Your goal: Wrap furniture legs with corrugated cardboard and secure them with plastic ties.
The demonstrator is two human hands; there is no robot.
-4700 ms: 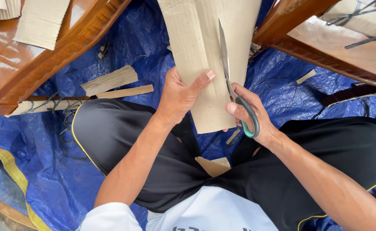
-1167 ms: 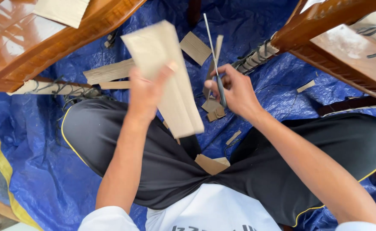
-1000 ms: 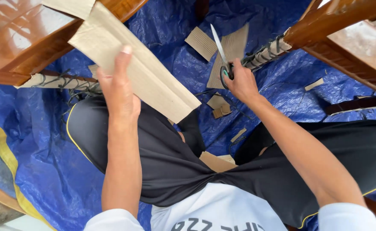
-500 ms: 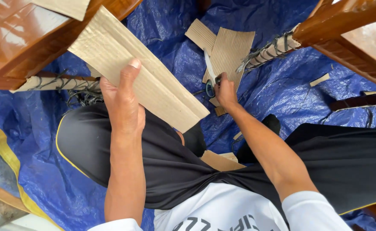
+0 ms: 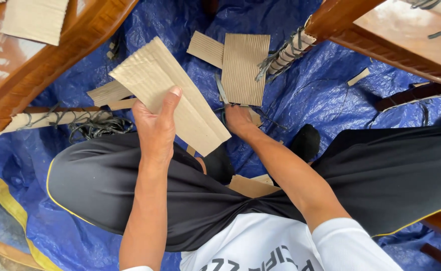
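Gripping a cardboard strip (image 5: 173, 98) — left hand (image 5: 155, 128) raised; right hand (image 5: 238, 120) lowered, grip unclear.

You've got 2 hands in view: left hand (image 5: 155, 128), right hand (image 5: 238, 119). 1 long cardboard strip (image 5: 173, 95) sits in your left. 1 pair of scissors (image 5: 221, 90) lies just above your right. 2 ribbed cardboard pcs on the tarp above your right: a big one (image 5: 244, 68) and a small one (image 5: 205, 48). 1 cardboard sheet (image 5: 35, 20) up top, far left of your left hand. 2 cord-wrapped furniture legs: one (image 5: 55, 119) left of your left, one (image 5: 285, 50) above-right of your right. 1 blue tarp (image 5: 311, 100).
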